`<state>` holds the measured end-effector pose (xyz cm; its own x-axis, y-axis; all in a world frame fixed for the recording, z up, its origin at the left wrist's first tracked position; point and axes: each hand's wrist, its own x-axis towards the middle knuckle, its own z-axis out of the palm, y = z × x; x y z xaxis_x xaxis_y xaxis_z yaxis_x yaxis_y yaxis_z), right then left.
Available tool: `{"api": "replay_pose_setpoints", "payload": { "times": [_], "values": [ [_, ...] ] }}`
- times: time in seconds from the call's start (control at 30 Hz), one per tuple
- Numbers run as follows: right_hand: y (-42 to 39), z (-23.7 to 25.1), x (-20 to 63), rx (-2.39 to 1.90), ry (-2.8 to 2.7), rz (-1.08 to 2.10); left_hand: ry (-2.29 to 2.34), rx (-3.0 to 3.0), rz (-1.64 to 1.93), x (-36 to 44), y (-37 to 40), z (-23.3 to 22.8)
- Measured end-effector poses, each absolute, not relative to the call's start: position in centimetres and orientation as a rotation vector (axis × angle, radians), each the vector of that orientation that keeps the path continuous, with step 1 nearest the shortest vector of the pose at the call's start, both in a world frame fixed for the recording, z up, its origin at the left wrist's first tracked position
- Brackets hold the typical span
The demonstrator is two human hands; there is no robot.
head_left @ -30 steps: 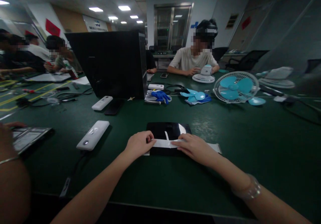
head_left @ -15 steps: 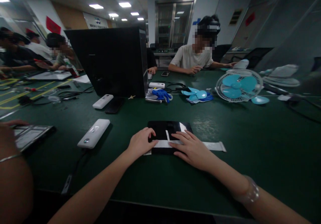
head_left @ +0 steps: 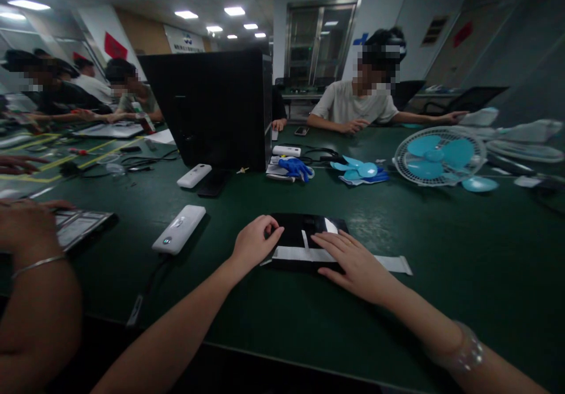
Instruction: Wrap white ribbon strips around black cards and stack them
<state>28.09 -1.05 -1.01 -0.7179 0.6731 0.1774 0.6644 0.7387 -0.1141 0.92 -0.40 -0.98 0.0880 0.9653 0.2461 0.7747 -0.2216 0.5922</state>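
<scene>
A flat black pouch (head_left: 295, 235) lies on the green table (head_left: 441, 252) right before me, with a long white strip (head_left: 392, 263) laid across its near edge. My left hand (head_left: 255, 243) rests at the pouch's left end, its fingers curled and pressing the strip's left end. My right hand (head_left: 353, 257) lies flat with spread fingers on the strip and the pouch's right half. A short white tab (head_left: 304, 238) stands up from the strip between my hands.
A white device (head_left: 179, 228) with a cable lies to the left. Behind stand a black case (head_left: 216, 108), a white remote (head_left: 194, 175), blue gloves (head_left: 295, 168), loose fan blades (head_left: 359, 169) and a white-and-blue fan (head_left: 439, 155). A co-worker's arm (head_left: 30, 258) is at far left; a person (head_left: 362, 102) sits opposite.
My right hand has slid left along the strip and flattened on the pouch. My left hand's fingers have curled up. The person opposite has stretched an arm out sideways.
</scene>
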Motion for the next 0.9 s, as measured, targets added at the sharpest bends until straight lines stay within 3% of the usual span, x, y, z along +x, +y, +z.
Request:
{"api": "replay_pose_setpoints", "payload": {
  "times": [0.37, 0.7, 0.9],
  "values": [
    [0.0, -0.4, 27.5, -1.213, -2.803, 0.314, 1.730, 2.055, 0.922, 0.5, -0.4, -0.6],
    [0.8, -0.4, 27.5, -1.106, -2.784, 0.139, 1.768, 2.042, 0.892, 0.4, -0.3, -0.6],
    [2.0, -0.7, 29.8, -1.254, -2.750, 0.022, 1.751, 2.044, 0.900, 0.1, 0.0, -0.9]
  ]
}}
